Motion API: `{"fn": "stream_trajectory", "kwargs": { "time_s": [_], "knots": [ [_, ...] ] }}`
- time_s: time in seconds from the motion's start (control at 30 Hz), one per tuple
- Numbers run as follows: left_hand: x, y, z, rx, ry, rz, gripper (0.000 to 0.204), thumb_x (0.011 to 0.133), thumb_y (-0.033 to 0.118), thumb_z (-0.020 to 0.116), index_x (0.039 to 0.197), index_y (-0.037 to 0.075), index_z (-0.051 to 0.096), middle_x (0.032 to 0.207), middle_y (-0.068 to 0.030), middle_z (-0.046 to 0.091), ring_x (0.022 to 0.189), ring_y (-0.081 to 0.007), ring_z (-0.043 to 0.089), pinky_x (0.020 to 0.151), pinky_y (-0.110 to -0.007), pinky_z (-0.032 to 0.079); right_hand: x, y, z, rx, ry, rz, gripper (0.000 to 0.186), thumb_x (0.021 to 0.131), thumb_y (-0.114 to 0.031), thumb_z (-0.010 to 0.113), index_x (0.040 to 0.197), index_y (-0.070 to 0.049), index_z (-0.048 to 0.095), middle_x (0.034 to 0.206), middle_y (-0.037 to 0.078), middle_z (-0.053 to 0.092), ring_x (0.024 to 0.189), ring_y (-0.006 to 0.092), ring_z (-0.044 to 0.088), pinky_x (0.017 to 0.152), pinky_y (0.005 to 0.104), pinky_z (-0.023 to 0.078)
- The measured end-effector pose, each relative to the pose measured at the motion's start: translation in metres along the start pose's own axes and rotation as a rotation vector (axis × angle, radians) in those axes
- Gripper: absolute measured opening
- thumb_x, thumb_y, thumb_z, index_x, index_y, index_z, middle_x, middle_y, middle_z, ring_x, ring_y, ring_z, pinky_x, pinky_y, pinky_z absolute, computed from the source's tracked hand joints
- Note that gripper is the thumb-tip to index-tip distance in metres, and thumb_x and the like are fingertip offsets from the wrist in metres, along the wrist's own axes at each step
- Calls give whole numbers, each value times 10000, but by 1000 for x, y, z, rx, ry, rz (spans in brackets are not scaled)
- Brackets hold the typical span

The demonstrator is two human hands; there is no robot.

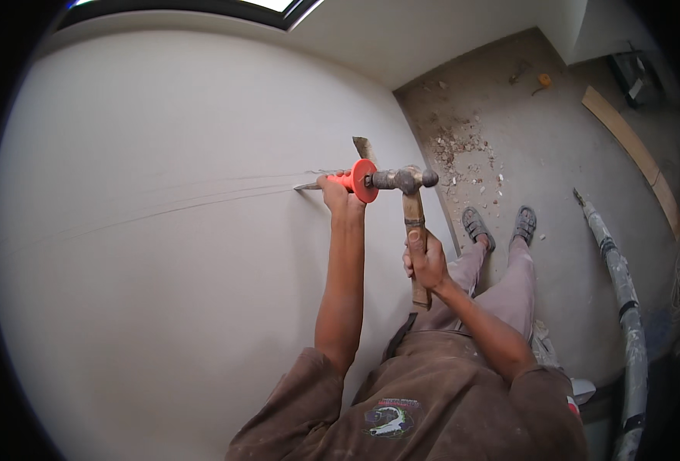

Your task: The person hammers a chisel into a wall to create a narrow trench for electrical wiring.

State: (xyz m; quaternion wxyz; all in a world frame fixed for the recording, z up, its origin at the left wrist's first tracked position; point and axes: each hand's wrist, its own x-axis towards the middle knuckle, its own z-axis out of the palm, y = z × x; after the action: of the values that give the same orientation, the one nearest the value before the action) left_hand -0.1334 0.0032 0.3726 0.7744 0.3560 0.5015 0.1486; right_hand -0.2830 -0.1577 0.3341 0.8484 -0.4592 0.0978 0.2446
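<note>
My left hand is closed round the orange grip of a chisel, which has a round orange guard. The chisel's metal tip touches the white wall beside several thin pencil-like lines. In my right hand is the wooden handle of a ball-peen hammer. The hammer's flat face is at the chisel's struck end; whether they touch I cannot tell. A short cut slot shows in the wall just beyond the chisel.
Rubble lies along the foot of the wall. A long wooden strip and a taped, paint-spattered pole are on the right. An orange-yellow object lies on the far floor. A dark-framed window is at the top.
</note>
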Motion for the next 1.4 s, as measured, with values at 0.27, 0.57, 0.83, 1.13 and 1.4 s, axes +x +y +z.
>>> {"fn": "stream_trajectory", "kwargs": {
  "time_s": [0.27, 0.57, 0.83, 1.13, 1.4],
  "knots": [
    [3, -4, 0, 22, -42, -13, 145, 906, 218, 413, 919, 84, 358, 831, -27, 424, 692, -156, 460, 638, -339, 524, -8, -30, -44, 101, 228, -77, 471, 955, -478, 433, 876, -14, 455, 585, 17, 450, 468, 80, 473, 400, 217, 393],
    [-11, 12, 1, 24, -16, 9, 240, 947, 273, 382, 825, 69, 417, 786, -45, 474, 698, -191, 531, 620, -357, 555, -28, -29, -63, 189, 284, -141, 476, 960, -475, 421, 912, -3, 456, 616, 36, 443, 472, 97, 479, 395, 229, 417],
    [-23, 12, 3, 8, -31, -12, 224, 924, 270, 401, 833, 65, 395, 768, -44, 447, 685, -165, 477, 616, -336, 533, -50, -109, -85, 314, 412, -377, 590, 919, -634, 325, 984, -58, 436, 648, 41, 457, 486, 128, 458, 476, 284, 438],
    [-13, 8, 0, -29, -56, -52, 186, 913, 242, 411, 848, 69, 391, 787, -41, 439, 688, -165, 463, 618, -349, 513, -3, 19, -10, -343, -14, -388, 522, 946, -567, 335, 837, -78, 481, 554, 0, 460, 473, 136, 479, 469, 293, 444],
    [-4, 10, -11, -15, -50, -69, 126, 902, 196, 432, 871, 87, 377, 771, -23, 433, 663, -151, 460, 614, -337, 503, -13, -14, -32, 39, 145, -82, 471, 941, -498, 448, 853, -35, 464, 551, -4, 452, 446, 75, 468, 400, 225, 391]
  ]
}}
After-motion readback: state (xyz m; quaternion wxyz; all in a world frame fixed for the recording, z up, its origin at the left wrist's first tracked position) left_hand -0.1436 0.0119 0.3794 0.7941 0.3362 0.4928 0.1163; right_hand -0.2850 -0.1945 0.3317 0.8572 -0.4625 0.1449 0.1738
